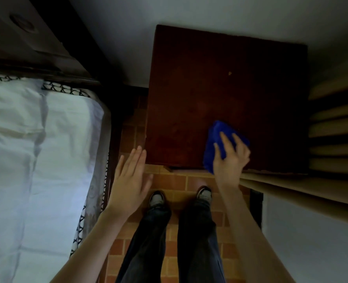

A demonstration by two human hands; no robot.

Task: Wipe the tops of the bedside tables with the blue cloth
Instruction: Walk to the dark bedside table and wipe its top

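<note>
A dark reddish-brown bedside table [220,88] fills the upper middle of the head view, seen from above. A bunched blue cloth [216,139] lies on its near right part, close to the front edge. My right hand [230,158] presses down on the cloth with fingers spread over it. My left hand [130,178] hovers flat and empty just left of the table's near left corner, fingers together and extended, over the floor.
A bed with a white sheet [36,160] and dark wooden frame runs along the left. Slatted beige panels [332,129] stand against the table's right side. My legs and shoes [181,197] stand on orange brick-pattern floor. A pale wall lies behind the table.
</note>
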